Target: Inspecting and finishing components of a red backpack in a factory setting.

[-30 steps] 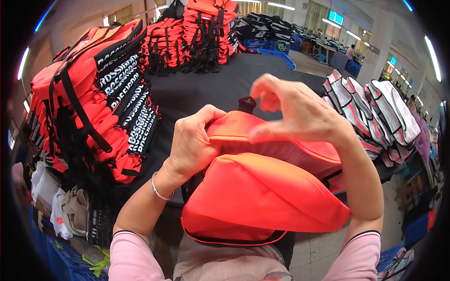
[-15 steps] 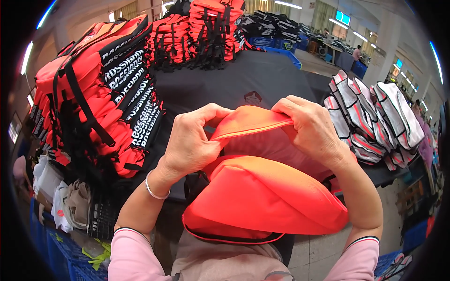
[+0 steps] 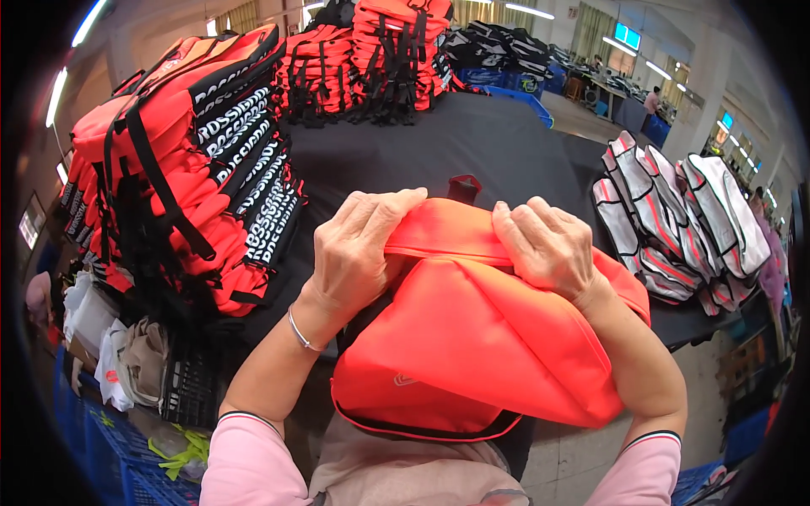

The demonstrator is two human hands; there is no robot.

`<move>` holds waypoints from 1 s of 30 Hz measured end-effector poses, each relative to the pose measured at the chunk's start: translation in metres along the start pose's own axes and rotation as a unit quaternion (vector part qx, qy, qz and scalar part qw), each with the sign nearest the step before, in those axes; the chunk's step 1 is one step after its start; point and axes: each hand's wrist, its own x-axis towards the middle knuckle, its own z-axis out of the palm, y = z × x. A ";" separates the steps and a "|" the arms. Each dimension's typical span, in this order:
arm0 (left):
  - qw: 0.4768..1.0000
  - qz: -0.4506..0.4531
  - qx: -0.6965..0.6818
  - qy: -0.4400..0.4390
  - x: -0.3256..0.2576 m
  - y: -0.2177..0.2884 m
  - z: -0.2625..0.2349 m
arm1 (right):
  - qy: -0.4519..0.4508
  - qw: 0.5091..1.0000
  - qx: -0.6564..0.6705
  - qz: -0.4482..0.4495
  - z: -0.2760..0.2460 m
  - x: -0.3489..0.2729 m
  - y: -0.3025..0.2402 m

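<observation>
Both hands grip the orange life vest [image 3: 472, 354]: left hand [image 3: 359, 253] and right hand [image 3: 548, 249] closed over its far folded edge, equally near. Vest lies near on black tabletop [image 3: 422, 143], long axis left-right.

- The orange life vest [image 3: 472, 337] under both hands is smooth woven cloth with a faint sheen, padded so it bulges, edged with dark piping.
- A short black webbing loop [image 3: 463, 185] at its top looks matt.
- The table [image 3: 439, 143] is covered in black matt cloth.
- The stacked orange vests [image 3: 169, 177] show the same smooth cloth, crossed by black matt webbing straps.
- The stack of white and grey vests [image 3: 675, 219] looks slightly glossy, like coated cloth.
- A thin bracelet [image 3: 299, 331] on the wrist of the left hand [image 3: 359, 253] looks like shiny metal.
- The sleeves [image 3: 253, 460] are soft pink matt knit.
</observation>
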 end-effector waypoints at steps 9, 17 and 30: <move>0.998 0.027 0.027 0.048 -0.019 0.000 0.000 | 0.023 0.999 -0.026 -0.035 -0.013 0.002 -0.013; 0.993 -0.093 -0.067 -0.023 -0.008 0.016 -0.013 | -0.012 0.998 -0.060 -0.035 -0.027 -0.004 -0.018; 0.984 -0.177 -0.028 -0.017 -0.013 -0.023 -0.014 | -0.271 0.895 0.162 0.315 -0.086 -0.074 0.032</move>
